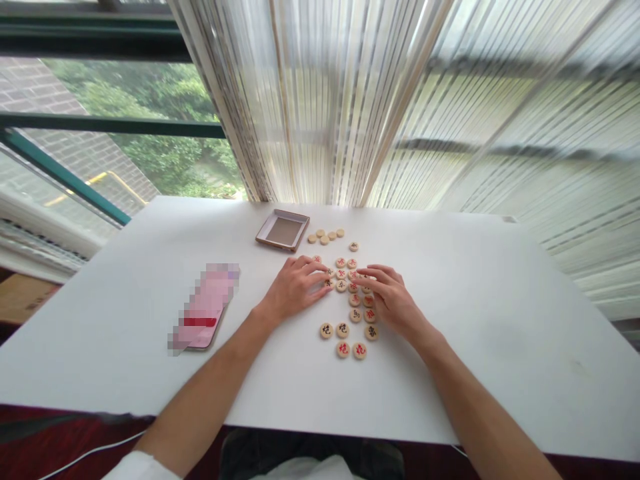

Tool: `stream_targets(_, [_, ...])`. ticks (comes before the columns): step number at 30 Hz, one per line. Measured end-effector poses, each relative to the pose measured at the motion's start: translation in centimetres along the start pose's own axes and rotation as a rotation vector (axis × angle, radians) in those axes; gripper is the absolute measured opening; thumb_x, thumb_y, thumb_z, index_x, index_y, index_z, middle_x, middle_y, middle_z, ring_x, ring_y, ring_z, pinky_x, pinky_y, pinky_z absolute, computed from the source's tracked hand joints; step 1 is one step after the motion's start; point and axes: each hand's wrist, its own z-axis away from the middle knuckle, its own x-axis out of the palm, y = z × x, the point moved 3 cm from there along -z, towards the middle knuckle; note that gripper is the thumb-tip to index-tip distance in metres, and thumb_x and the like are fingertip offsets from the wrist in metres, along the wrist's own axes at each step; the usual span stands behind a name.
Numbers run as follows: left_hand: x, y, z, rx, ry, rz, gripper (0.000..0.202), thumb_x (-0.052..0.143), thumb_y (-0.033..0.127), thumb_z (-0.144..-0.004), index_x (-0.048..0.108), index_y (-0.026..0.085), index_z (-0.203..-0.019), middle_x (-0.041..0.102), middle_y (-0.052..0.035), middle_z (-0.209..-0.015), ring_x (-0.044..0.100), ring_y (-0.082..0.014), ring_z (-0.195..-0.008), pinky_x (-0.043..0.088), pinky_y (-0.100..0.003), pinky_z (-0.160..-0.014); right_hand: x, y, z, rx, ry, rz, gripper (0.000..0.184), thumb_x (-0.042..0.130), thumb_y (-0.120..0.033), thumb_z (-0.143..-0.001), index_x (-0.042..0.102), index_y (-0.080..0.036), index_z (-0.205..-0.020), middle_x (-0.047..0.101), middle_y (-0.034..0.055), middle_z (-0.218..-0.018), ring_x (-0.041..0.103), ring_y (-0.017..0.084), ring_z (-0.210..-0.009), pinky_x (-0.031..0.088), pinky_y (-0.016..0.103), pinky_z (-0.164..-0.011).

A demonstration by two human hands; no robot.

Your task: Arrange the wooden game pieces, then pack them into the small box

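Observation:
Round wooden Chinese chess pieces (341,285) lie flat in rough rows between my two hands, marked with red or black characters. My left hand (296,285) reaches in from the left, its fingers apart and their tips against black-marked pieces at the group's left edge. From the other side my right hand (393,297) touches the right edge of the group, fingers stretched out and partly covering some pieces. Closer to me lie two black cannon pieces (335,330), a black elephant piece (371,332) and two red cannon pieces (351,350).
Behind my left hand stands an open shallow box (277,248). Several blank-looking pieces (325,240) and one black-marked piece (354,247) lie beside it. A blurred-out pink phone (210,303) rests left on the white table (500,320). Striped curtains (320,133) hang at the far edge.

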Motion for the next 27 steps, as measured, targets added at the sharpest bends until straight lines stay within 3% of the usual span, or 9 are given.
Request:
stream_targets(6, [0.0,0.1,0.0,-0.005,0.000,0.004,0.023,0.063,0.037,-0.094,0.071,0.027,-0.113,0.072,-0.0010,-0.118,0.057,-0.0238,-0.111,0.039,-0.041,-0.092,0.6,-0.7,0.3,-0.027,-0.105,0.063,0.059,0.047,0.002,-0.088,0.064,-0.036,-0.129,0.056,-0.0011,-0.144,0.042,0.025,-0.137,0.039,0.048,-0.110])
stream_targets(19, [0.1,0.1,0.1,0.007,0.004,0.021,0.020,0.062,0.035,-0.095,0.072,0.026,-0.110,0.073,-0.0017,-0.117,0.057,-0.0245,-0.111,0.038,-0.042,-0.092,0.9,-1.2,0.3,-0.053,-0.122,0.070,0.051,0.045,-0.003,-0.095,0.063,-0.035,-0.131,0.054,-0.0002,-0.146,0.038,0.026,-0.141,0.035,0.048,-0.111])
stream_targets(27, [0.1,0.0,0.1,0.009,-0.002,0.021,0.020,0.064,0.035,-0.094,0.072,0.026,-0.109,0.073,-0.0010,-0.117,0.057,-0.0244,-0.111,0.039,-0.042,-0.093,0.7,-0.8,0.4,-0.039,-0.118,0.097,0.059,0.047,0.003,-0.088,0.063,-0.035,-0.130,0.054,-0.0002,-0.146,0.039,0.026,-0.140,0.036,0.049,-0.111])
